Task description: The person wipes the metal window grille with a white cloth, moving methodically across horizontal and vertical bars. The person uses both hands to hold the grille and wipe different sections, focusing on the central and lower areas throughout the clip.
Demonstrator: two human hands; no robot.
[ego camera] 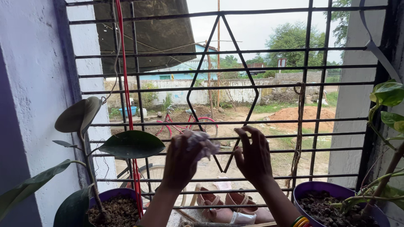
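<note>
Both forearms are bare, with no sleeves in view. The left hand (182, 162) wears no ring or band that shows. The right hand (253, 156) has bare fingers too; bangles (300, 221), green, yellow and red, circle that forearm at the frame's bottom edge.

One sign (281, 62) seen, far outside beyond the window grille (219, 52), right of centre near the trees: small upright rectangular board, white with red marking, too distant to resolve further. No packages, labels or screens in view.
</note>
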